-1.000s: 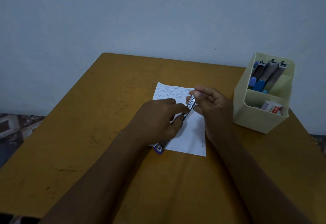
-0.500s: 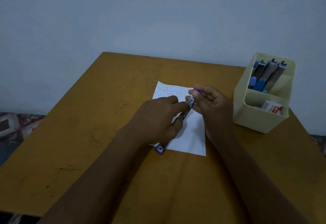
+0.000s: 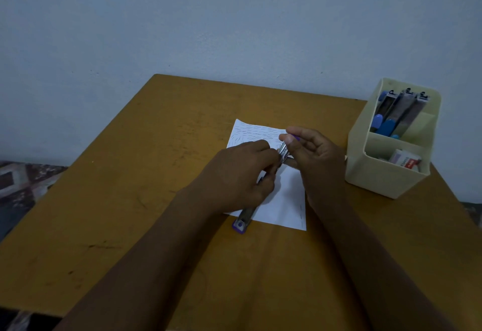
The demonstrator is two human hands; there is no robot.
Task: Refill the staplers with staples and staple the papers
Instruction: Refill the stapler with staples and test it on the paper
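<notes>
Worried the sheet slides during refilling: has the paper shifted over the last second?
No. The paper lies just as far left of the beige organizer as before.

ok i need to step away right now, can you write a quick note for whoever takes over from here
Left hand: grips the purple stapler around its middle, over the paper.
Right hand: pinches the stapler's far end.
Stapler's near end sits at the paper's near edge on the table.
Organizer, right side: three more staplers in the back compartment, staple box in front.
Done: many staples already in the paper.
Left: can't tell if this stapler is loaded; finish it, then likely the other three.
</notes>
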